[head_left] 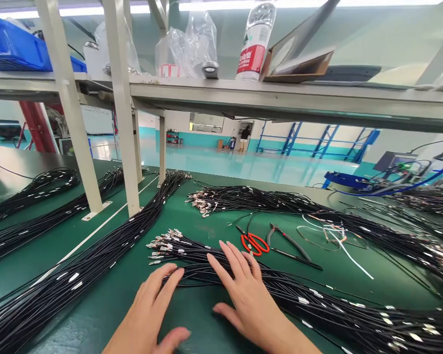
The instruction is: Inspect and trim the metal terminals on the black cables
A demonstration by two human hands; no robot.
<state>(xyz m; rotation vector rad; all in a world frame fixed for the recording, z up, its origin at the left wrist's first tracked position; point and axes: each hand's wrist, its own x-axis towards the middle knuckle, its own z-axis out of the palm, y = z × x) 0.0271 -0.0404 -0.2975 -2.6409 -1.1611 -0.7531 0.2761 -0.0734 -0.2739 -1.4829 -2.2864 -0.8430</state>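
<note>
A bundle of black cables [299,290] with pale connector ends [168,246] lies across the green table in front of me. My right hand [243,290] rests over this bundle, its fingers spread and the thumb held apart. At the bundle's left end is my left hand [151,305], fingers stretched out near the connectors, thumb apart; whether its fingertips touch the cables I cannot tell. Neither hand grips anything. Just beyond my right hand lie red-handled scissors [255,243] and grey-handled pliers [290,241].
More black cable bundles lie left [107,250] and behind [251,196]. White scraps of wire [350,253] are to the right. Shelf posts [121,108] stand on the table, carrying a shelf [206,93] with a plastic bottle [256,44] and a blue bin [15,46].
</note>
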